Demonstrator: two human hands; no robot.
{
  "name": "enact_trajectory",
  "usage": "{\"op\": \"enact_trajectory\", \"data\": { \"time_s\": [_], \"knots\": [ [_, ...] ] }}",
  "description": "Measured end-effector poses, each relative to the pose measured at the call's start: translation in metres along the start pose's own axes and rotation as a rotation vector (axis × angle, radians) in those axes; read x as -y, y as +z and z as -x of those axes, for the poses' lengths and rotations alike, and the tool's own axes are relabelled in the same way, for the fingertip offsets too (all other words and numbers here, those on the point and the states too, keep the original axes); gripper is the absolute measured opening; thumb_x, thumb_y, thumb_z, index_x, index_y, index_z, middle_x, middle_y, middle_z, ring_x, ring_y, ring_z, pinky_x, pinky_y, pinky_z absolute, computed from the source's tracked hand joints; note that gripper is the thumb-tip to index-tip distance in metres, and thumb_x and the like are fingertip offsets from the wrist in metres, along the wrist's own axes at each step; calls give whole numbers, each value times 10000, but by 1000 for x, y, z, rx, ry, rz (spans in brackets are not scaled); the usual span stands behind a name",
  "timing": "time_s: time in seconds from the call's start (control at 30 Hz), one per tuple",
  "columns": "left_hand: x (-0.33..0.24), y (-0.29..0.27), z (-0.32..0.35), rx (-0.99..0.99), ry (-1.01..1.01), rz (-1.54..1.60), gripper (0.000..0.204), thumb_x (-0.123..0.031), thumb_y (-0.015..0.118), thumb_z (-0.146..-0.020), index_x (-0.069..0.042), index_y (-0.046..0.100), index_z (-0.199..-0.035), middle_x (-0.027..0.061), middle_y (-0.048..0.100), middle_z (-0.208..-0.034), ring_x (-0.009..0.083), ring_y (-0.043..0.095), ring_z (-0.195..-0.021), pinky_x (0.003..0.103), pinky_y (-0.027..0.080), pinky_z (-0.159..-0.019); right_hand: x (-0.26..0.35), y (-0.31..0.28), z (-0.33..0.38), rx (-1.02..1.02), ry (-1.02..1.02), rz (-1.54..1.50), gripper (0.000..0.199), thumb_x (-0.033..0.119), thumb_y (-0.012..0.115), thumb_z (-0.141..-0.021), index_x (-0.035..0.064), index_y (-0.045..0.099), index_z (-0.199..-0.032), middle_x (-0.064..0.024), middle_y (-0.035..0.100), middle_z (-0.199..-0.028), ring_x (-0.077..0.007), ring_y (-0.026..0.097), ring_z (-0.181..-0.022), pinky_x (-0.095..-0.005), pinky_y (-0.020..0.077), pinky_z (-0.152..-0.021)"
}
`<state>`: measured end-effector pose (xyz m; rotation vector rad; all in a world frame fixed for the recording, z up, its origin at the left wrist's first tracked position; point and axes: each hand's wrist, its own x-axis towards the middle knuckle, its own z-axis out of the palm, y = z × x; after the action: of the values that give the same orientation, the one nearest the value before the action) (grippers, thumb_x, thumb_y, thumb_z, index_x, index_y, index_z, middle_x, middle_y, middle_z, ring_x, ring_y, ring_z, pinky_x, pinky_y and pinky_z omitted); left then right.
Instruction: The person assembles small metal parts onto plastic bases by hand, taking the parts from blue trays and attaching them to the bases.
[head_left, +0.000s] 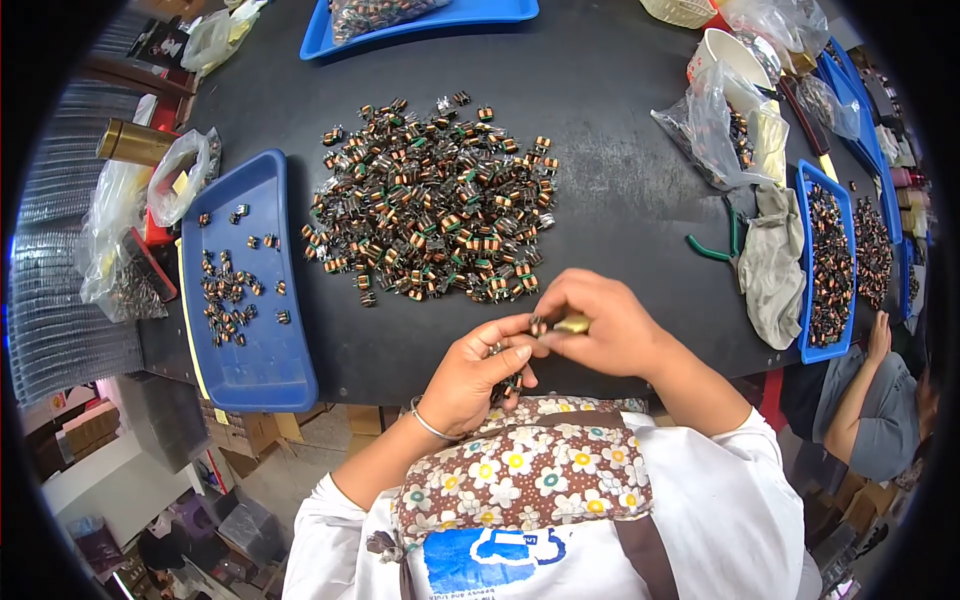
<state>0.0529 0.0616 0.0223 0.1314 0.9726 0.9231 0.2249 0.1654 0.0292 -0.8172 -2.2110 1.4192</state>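
Note:
Several small copper-wound coils (pixel 510 385) rest in the palm of my left hand (pixel 470 370), whose fingers are closed around them. At its fingertips another coil (pixel 538 326) is pinched, near the near edge of the table. My right hand (pixel 612 325) meets it there, closed on a small yellowish piece (pixel 573 324); its kind is mostly hidden by the fingers. Beyond both hands spreads a large heap of similar coils (pixel 430 200) on the dark table (pixel 610 130). To the left, a blue tray (pixel 265 375) carries a smaller scatter of coils.
Green-handled pliers (pixel 715 250) lie beside a grey cloth (pixel 770 265) at right. Past them stands a blue tray full of coils (pixel 828 260). Plastic bags (pixel 715 125) crowd the far right, and another blue tray (pixel 480 12) sits at the back. A co-worker's arm (pixel 860 400) shows at right.

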Motion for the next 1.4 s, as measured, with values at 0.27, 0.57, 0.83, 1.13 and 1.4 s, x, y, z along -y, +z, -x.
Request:
{"op": "enact_trajectory", "data": {
  "time_s": [0.27, 0.57, 0.83, 1.13, 1.4],
  "knots": [
    [1, -5, 5, 66, 62, 15, 104, -81, 547, -886, -67, 555, -989, 95, 616, -899, 142, 601, -715, 216, 436, -465, -16, -36, -43, -166, -202, 268, 194, -39, 612, -696, 63, 650, -857, -94, 583, -763, -246, 583, -747, -328, 463, -663],
    [-2, -8, 12, -55, 158, -259, 166, -26, 555, -866, -21, 576, -1031, 98, 621, -887, 115, 591, -702, 203, 448, -480, -49, -55, -107, -49, 3, 702, 370, -2, 535, -754, 130, 625, -1088, -76, 568, -986, -266, 576, -904, -357, 461, -784],
    [1, -3, 3, -40, 141, -303, 176, -21, 555, -866, -6, 581, -1039, 105, 624, -889, 108, 593, -711, 194, 451, -482, -26, -37, -28, -20, 86, 416, 164, -6, 623, -707, 41, 566, -853, -111, 559, -841, -293, 579, -777, -347, 465, -675],
    [9, 3, 5, -52, 158, -296, 141, -36, 564, -868, -18, 557, -1008, 93, 621, -889, 99, 592, -700, 184, 438, -473, 5, -9, 20, 28, 249, -128, 115, -15, 632, -745, 13, 561, -830, -42, 605, -823, -88, 578, -727, -234, 459, -629],
    [13, 4, 8, 2, 140, -304, 134, -32, 578, -862, -26, 540, -990, 75, 611, -894, 97, 592, -691, 184, 439, -471, 8, 10, 31, -20, 119, -260, 144, -39, 659, -721, -11, 584, -841, -74, 604, -882, -126, 587, -752, -240, 460, -662]
  ]
}}
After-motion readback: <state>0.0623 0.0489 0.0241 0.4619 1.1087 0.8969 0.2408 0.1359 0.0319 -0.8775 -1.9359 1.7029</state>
